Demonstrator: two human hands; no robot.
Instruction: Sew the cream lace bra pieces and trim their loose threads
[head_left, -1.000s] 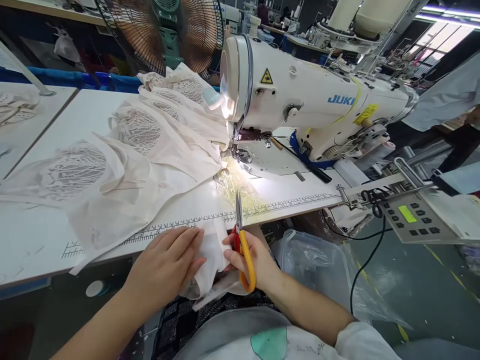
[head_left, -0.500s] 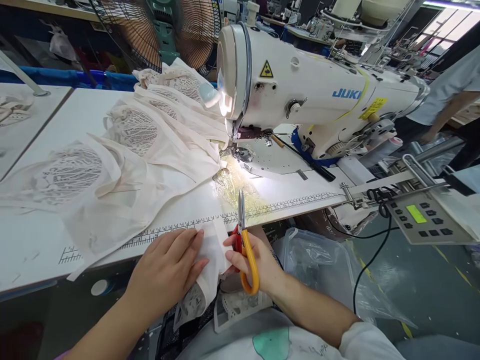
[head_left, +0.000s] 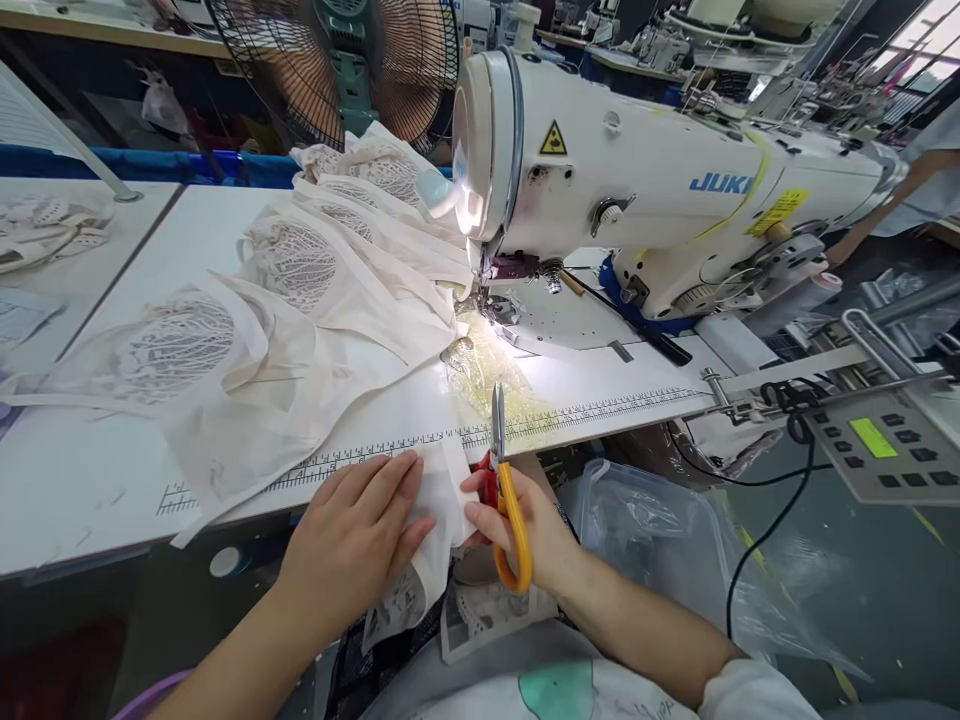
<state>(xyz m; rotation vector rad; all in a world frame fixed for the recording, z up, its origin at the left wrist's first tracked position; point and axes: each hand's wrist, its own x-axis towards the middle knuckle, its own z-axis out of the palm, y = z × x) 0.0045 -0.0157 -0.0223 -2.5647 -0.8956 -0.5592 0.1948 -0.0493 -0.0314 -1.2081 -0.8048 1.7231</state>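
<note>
My left hand (head_left: 358, 545) lies with its fingers stretched out on a piece of white fabric (head_left: 435, 500) at the table's front edge, thumb held apart. The fabric hangs down over the edge, with a lace part (head_left: 397, 605) below. Held in my right hand (head_left: 536, 525) are scissors (head_left: 513, 530) with orange and red handles. Their blades point up and away over the table and look closed. My right thumb and fingertips also pinch the fabric's right edge. Beyond my hands, several cream lace garments (head_left: 300, 262) lie joined in a pile leading to the sewing machine needle.
A white JUKI sewing machine (head_left: 600, 160) stands on the table with its lamp lit. Yellowish clear film (head_left: 491, 370) lies before the needle. A ruler scale (head_left: 570, 412) runs along the edge. Right are a control panel (head_left: 885, 440) and plastic bin (head_left: 645, 520); a fan (head_left: 349, 70) stands behind.
The whole view has shifted, so everything sits slightly further right in the picture. Both hands, the scissors and the fabric keep nearly the same pose relative to the table.
</note>
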